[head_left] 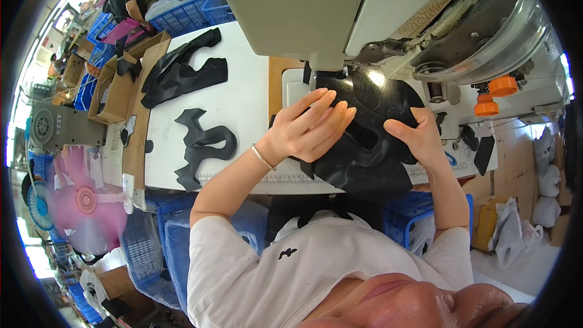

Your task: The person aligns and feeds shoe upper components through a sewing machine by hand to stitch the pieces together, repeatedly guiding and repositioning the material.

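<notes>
A black shoe upper (364,155) with a mesh patch lies under the head of a pale grey-green sewing machine (291,12). My right hand (419,136) grips its right edge, thumb on top and the other fingers mostly hidden beneath. Over the upper's left side is my left hand (313,127), its fingers stretched out and slightly bent, with nothing seen in them; the thumb is hidden. To the left on the white table (249,91) lie a curved black cut piece (203,146) and, farther back, several overlapping black pieces (188,67).
A pink fan (85,200) stands at the left, near an open cardboard box (115,94). Blue baskets (146,255) flank my lap. Orange knobs (503,86) hang from the machine's right side. A person (126,0) sits at the far left.
</notes>
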The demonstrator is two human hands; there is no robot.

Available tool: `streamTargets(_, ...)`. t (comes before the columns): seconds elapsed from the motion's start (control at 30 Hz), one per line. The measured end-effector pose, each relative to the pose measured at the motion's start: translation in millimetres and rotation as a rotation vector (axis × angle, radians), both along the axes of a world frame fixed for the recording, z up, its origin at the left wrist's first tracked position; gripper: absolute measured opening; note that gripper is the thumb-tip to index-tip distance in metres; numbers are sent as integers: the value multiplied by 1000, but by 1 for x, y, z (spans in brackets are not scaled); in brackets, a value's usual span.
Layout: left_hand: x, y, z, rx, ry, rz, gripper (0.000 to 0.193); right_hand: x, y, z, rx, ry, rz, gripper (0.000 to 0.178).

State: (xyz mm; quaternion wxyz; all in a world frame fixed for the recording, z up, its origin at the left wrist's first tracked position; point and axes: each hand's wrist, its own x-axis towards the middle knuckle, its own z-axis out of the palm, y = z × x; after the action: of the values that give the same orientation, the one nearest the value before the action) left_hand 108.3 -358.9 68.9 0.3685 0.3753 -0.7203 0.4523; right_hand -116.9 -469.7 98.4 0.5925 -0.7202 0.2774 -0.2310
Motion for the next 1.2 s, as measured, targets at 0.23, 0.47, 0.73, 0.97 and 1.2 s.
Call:
streamTargets(0.23,6,-8,2,-17,5,-4,26,5,-5,4,0,-10,9,21)
streamTargets(0.47,1,-4,11,92,13,50,33,12,-4,10,-26,6,-17,20)
streamTargets(0.73,-34,16,26,327,159,285,45,17,-6,5,-41,-3,-62,22)
streamTargets(0.97,-47,26,21,847,819,11,53,25,8,10,-102,-49,-113,26)
streamTargets(1.2,-37,24,11,494,212,420,70,36,20,-4,-239,-126,-127,22)
